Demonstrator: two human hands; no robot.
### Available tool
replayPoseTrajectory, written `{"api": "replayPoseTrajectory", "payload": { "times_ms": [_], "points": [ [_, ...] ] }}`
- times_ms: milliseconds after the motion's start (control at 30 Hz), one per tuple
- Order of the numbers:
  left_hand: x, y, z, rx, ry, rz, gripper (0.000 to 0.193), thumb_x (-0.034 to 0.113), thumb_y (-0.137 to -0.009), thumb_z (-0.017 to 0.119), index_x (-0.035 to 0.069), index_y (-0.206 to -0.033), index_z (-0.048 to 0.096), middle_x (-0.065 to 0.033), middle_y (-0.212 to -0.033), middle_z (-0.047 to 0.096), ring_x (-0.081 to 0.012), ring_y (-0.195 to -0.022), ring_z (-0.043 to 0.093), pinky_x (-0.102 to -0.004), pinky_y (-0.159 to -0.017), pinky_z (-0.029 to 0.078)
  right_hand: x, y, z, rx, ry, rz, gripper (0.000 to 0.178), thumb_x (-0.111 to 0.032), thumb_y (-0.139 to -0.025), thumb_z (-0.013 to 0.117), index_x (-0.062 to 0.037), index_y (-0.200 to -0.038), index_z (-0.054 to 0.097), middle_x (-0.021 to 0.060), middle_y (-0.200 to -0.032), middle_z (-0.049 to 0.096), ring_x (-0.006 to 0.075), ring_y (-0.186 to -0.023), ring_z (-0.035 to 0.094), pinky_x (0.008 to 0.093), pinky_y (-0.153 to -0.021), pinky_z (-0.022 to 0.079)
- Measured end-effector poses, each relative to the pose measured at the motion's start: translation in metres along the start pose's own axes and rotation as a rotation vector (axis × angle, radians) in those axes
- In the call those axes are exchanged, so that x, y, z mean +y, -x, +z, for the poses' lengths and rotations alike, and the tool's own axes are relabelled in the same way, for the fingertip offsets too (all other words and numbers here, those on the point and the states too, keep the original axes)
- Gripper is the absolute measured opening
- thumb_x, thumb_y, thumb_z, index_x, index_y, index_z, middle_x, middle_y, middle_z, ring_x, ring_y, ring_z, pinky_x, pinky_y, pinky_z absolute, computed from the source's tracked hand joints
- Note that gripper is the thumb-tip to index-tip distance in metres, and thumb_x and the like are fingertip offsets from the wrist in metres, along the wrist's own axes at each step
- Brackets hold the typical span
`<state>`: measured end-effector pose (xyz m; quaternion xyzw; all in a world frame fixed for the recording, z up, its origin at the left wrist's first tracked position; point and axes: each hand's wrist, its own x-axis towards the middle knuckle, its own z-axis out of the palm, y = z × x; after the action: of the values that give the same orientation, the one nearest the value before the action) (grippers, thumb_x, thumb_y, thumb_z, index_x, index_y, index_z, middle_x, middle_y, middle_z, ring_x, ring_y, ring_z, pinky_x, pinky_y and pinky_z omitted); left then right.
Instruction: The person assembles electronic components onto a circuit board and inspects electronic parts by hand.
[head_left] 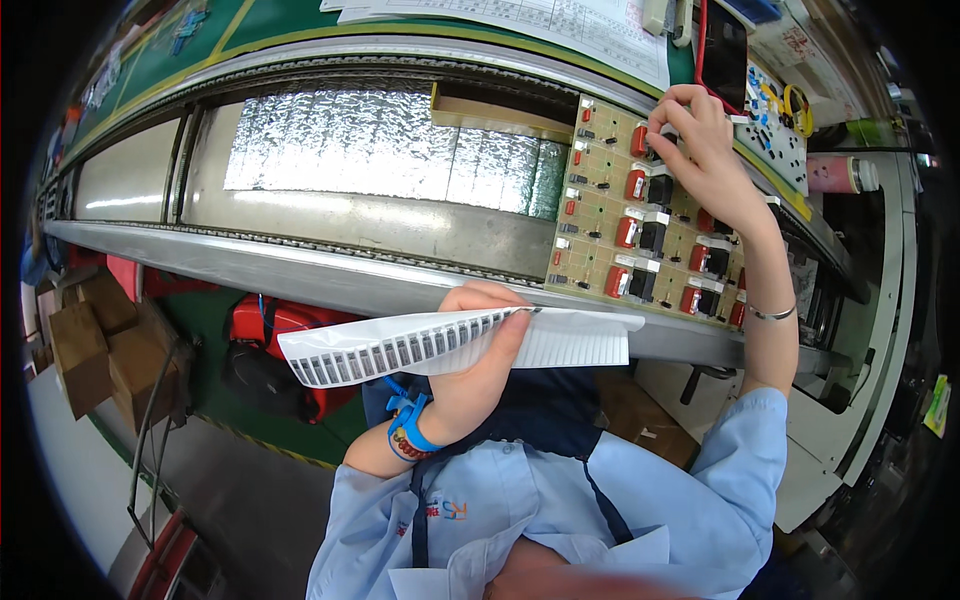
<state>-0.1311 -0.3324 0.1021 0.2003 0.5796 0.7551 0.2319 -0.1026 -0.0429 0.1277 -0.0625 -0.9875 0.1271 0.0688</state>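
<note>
My left hand is closed on a white label sheet held in front of the rail. Along one edge of the sheet runs a row of small grey-black rectangular stickers. Out to the right, my right hand is over the far part of a tan circuit board panel. Its thumb and fingertips are bent together beside a red block-shaped component; whatever is between them is too small to make out. The panel carries rows of red components and black box-shaped components with white tops.
The panel lies on a conveyor with metal rails. A yellowish bar crosses it beside silvery foil. Beyond are printed papers, a phone, a tray of small parts and a pink cup. Cardboard boxes stand lower left.
</note>
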Motion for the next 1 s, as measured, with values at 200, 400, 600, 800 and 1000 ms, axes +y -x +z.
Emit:
{"api": "replayPoseTrajectory", "payload": {
  "times_ms": [200, 400, 600, 800, 1000],
  "points": [
    [0.000, 0.000, -0.001, 0.004, 0.011, -0.009, 0.014, -0.007, -0.080, 0.056, 0.001, -0.087, 0.047, -0.0103, -0.090, 0.055, -0.0146, -0.083, 0.053, -0.0256, -0.078, 0.041, -0.004, 0.000, 0.004, 0.094, 0.072, 0.041, 0.017, -0.018, -0.080, 0.060, -0.0119, -0.095, 0.053, 0.0033, -0.103, 0.045, 0.0239, -0.101, 0.040, 0.0372, -0.087, 0.029],
    [0.001, 0.002, -0.002, -0.007, -0.024, -0.002, 0.013, -0.006, -0.080, 0.056, 0.001, -0.087, 0.047, -0.0102, -0.090, 0.055, -0.0149, -0.084, 0.053, -0.0253, -0.078, 0.041, -0.014, 0.015, -0.005, 0.090, 0.055, 0.011, 0.017, -0.016, -0.076, 0.063, -0.0099, -0.091, 0.058, 0.0037, -0.094, 0.051, 0.0232, -0.097, 0.043, 0.0346, -0.084, 0.030],
    [0.002, 0.001, -0.008, -0.077, 0.018, 0.009, 0.014, -0.005, -0.080, 0.056, 0.001, -0.089, 0.048, -0.0107, -0.089, 0.056, -0.0158, -0.082, 0.053, -0.0263, -0.077, 0.042, -0.002, 0.043, -0.031, 0.367, -0.144, 0.199, 0.019, -0.012, -0.081, 0.057, -0.0056, -0.099, 0.059, 0.0073, -0.094, 0.056, 0.0213, -0.094, 0.049, 0.0307, -0.086, 0.035],
    [0.001, 0.001, -0.012, -0.187, 0.033, 0.015, 0.012, -0.003, -0.081, 0.054, 0.002, -0.091, 0.049, -0.0126, -0.087, 0.059, -0.0189, -0.081, 0.056, -0.0290, -0.075, 0.045, 0.071, 0.116, -0.042, 0.500, -0.393, 0.637, 0.019, -0.013, -0.088, 0.051, -0.0009, -0.101, 0.057, 0.0054, -0.094, 0.059, 0.0118, -0.085, 0.053, 0.0234, -0.079, 0.040],
    [0.004, 0.002, -0.021, -0.246, 0.115, -0.046, 0.011, -0.003, -0.083, 0.050, 0.001, -0.092, 0.047, -0.0140, -0.088, 0.058, -0.0194, -0.083, 0.057, -0.0308, -0.077, 0.045, 0.124, 0.209, -0.017, 0.361, -0.146, 0.774, 0.026, 0.001, -0.079, 0.039, -0.0013, -0.096, 0.059, 0.0125, -0.094, 0.060, 0.0222, -0.093, 0.056, 0.0307, -0.083, 0.042]
  ]
}}
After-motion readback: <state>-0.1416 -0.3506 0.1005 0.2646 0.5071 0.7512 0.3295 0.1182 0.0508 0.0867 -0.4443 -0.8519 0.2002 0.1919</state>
